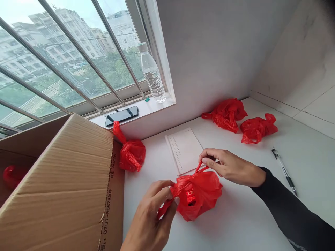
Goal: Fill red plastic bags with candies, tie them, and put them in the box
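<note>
My bag (pixel 206 198) sits on the worktop (pixel 256 216), close to the book (pixel 185 146). My left fingers (pixel 159 185) are curled nearly closed on a twisted end by the knot, and my right fingers (pixel 214 152) pinch a thin red loop tight, up above the bag. I think I should pull both sides slowly and evenly, because thin plastic can rip. My left fingers hide part of the knot, so I can't quite tell how snug it is.
</note>
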Available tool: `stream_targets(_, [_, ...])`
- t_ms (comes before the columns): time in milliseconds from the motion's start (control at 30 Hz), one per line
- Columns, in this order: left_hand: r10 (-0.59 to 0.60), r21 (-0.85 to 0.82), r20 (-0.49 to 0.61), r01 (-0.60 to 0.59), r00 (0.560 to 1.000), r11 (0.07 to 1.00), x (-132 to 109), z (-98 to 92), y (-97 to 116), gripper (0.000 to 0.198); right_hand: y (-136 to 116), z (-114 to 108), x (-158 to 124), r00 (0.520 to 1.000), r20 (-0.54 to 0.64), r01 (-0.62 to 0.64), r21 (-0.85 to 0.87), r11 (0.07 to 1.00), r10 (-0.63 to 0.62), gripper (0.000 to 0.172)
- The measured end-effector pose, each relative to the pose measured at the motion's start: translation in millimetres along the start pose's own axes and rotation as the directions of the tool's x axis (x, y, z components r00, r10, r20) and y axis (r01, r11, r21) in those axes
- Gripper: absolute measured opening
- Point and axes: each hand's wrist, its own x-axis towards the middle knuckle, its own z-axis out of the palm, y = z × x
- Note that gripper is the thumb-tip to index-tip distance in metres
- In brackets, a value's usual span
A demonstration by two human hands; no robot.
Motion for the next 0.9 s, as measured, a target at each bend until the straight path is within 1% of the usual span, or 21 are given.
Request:
stream_targets(100, [0.021,0.002,-0.054,-0.021,0.998,1.0,3.4,6.4,0.3,0.019,-0.2,2.7,0.0,0.999,-0.049,0.007,0.008,1.0,-0.007,0.031])
stream_targets(233, [-0.007,-0.007,-0.097,0.007,0.995,1.0,11.4,19.0,1.6,0.008,-8.9,6.0,-1.3,0.996,-0.088,0.018,0.075,0.997,-0.012,0.031])
stream_targets(267, [-0.021,-0.007,-0.106,0.021,0.994,1.0,13.5,21.7,1.3,0.012,-10.8,6.5,-1.3,0.995,-0.095,0.025,0.086,0.996,-0.017,0.03])
stream_targets(333, [-0.039,-0.005,-0.102,0.038,0.994,0.999,17.2,25.9,0.3,0.026,-13.0,7.5,-1.3,0.993,-0.113,0.042,0.098,0.994,-0.03,0.029])
stream_targets(400, [-0.051,-0.006,-0.082,0.05,0.995,0.999,19.9,28.0,-0.7,0.026,-13.6,8.3,-2.3,0.989,-0.139,0.06,0.102,0.993,-0.046,0.025])
stream_targets(467, [-0.052,-0.013,-0.074,0.051,0.996,0.999,21.6,28.7,-0.9,0.017,-14.1,9.0,-5.4,0.974,-0.221,0.073,0.073,0.995,-0.055,0.023])
stream_targets(533, [-0.066,-0.024,-0.092,0.064,0.994,0.998,22.3,28.6,-0.1,0.012,-15.9,10.0,-10.3,0.947,-0.312,0.084,0.01,0.996,-0.077,0.027])
stream_targets(567, [-0.075,-0.029,-0.105,0.072,0.992,0.997,22.4,28.5,0.6,0.012,-17.3,10.8,-12.8,0.941,-0.324,0.094,-0.027,0.995,-0.098,0.028])
stream_targets(600, [-0.084,-0.034,-0.114,0.081,0.99,0.996,22.5,28.4,1.4,0.012,-18.9,11.8,-14.9,0.944,-0.304,0.115,-0.061,0.992,-0.128,0.028])
stream_targets(667, [-0.097,-0.043,-0.123,0.092,0.988,0.995,22.4,28.1,2.6,0.011,-21.9,14.9,-17.0,0.959,-0.197,0.185,-0.118,0.976,-0.205,0.028])
stream_targets(733, [-0.098,-0.046,-0.121,0.093,0.988,0.995,21.9,27.5,2.4,0.01,-23.3,18.5,-15.8,0.96,-0.102,0.243,-0.159,0.957,-0.261,0.025])
stream_targets(767, [-0.098,-0.046,-0.112,0.094,0.989,0.995,21.6,27.0,1.6,0.009,-23.2,20.0,-14.3,0.96,-0.082,0.252,-0.166,0.953,-0.268,0.02])
stream_targets(833, [-0.113,-0.039,-0.088,0.11,0.99,0.993,20.5,25.5,-1.7,0.005,-22.0,21.4,-11.2,0.968,-0.08,0.225,-0.15,0.963,-0.239,0.008])
stream_targets(900, [-0.145,-0.031,-0.062,0.144,0.987,0.989,19.2,23.8,-6.3,0.005,-20.3,20.1,-9.3,0.978,-0.097,0.171,-0.113,0.979,-0.182,0.006])
